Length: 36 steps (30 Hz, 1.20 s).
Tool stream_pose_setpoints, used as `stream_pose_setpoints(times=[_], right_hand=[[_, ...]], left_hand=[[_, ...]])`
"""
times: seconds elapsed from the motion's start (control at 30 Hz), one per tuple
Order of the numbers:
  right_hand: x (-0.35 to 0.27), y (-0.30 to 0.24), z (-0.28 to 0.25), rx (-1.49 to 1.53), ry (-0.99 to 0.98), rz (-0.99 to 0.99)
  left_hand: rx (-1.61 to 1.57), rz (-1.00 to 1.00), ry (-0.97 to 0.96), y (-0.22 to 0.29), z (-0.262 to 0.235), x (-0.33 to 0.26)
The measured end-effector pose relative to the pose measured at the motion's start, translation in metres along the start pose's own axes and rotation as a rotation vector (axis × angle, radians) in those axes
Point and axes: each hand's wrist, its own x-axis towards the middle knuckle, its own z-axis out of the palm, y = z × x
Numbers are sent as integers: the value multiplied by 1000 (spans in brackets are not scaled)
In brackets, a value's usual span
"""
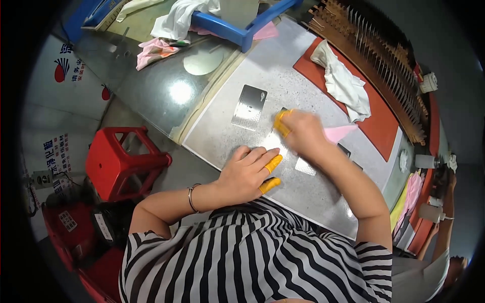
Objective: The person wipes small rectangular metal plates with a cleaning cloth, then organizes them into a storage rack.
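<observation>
My left hand [245,174] lies with fingers stretched out on the grey work surface [212,134], yellow finger cots on its thumb and index finger. Its fingertips touch a shiny card-like plate [273,142]. Above that plate, my right hand [303,132] is blurred by motion, its fingers curled and a yellow cot on one. A pink cloth [341,133] sticks out from beside it and appears gripped in it; the fingers partly hide the grip. Farther off lies a dark, glossy metal card [249,107]. Another metal card [305,165] is partly covered by my right forearm.
A white cloth [346,83] rests on a red-brown mat [379,126] at the right. Beyond stands a wooden slotted rack [374,60] of thin plates. A blue frame [222,28] is at the back, a red stool [118,164] at left. Another person's arm [444,222] shows far right.
</observation>
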Motion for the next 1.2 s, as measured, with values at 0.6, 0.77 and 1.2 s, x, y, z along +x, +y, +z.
stream_pose_setpoints(times=[0.6,0.77,1.2], right_hand=[[17,1,-25,49,16,-60],[61,-5,-24,173,-13,44],[77,-17,31,24,-84,-276]], left_hand=[[-154,-41,49,-6,-7,-6],[24,-151,92,-26,-34,-11],[100,-176,48,-36,-27,-10]])
